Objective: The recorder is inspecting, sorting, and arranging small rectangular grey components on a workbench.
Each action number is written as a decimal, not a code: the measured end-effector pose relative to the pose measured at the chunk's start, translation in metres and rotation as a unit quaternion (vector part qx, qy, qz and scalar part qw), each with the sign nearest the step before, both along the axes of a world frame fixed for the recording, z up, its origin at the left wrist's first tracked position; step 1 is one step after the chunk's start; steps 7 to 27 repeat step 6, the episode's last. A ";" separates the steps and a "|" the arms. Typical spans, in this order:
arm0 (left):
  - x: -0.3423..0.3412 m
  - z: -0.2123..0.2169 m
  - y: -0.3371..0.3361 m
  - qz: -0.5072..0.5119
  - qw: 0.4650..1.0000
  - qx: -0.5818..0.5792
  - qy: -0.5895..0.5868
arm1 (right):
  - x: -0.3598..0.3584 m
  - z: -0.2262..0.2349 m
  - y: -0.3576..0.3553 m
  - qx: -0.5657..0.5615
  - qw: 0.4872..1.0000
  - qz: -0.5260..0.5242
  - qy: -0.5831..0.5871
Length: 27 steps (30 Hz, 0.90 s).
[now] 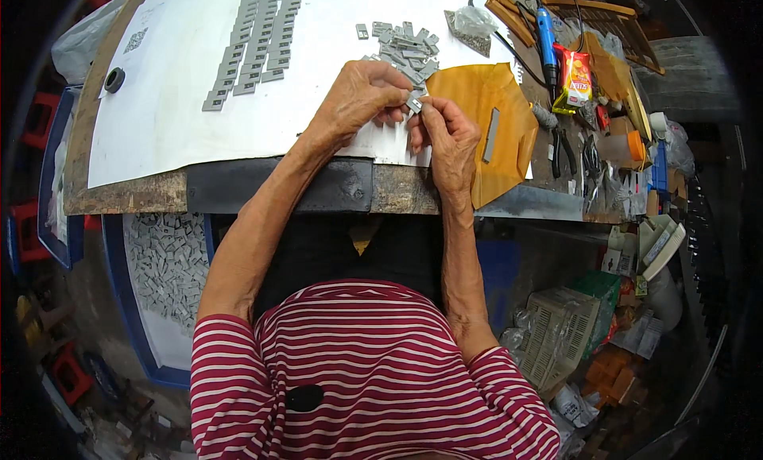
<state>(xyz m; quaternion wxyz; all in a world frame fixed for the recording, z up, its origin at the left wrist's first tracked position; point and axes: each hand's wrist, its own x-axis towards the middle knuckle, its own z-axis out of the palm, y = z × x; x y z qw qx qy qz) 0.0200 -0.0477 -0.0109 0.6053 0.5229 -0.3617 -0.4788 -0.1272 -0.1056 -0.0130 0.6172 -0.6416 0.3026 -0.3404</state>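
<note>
A small grey rectangular piece (414,104) with a hole in it is pinched between the fingertips of both hands. My left hand (362,102) grips it from the left with curled fingers, while my right hand (449,138) has thumb and forefinger on its right side. Just beyond the hands lies a loose heap of similar grey pieces (409,51). Farther left, more of them stand in long neat rows (258,43) on the white sheet (167,102). Beneath my right hand is brown paper (505,162) carrying a narrow grey strip (491,134).
A blue pen-shaped electric tool (546,43), a red and yellow packet (574,79) and pliers (564,152) crowd the right side. A black ring (114,79) sits at the left. Below the table edge, a blue tray (131,301) holds many grey pieces.
</note>
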 end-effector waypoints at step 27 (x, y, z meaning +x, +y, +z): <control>0.001 -0.003 -0.001 -0.001 1.000 -0.008 -0.002 | 0.000 -0.001 0.000 -0.003 1.000 0.003 0.001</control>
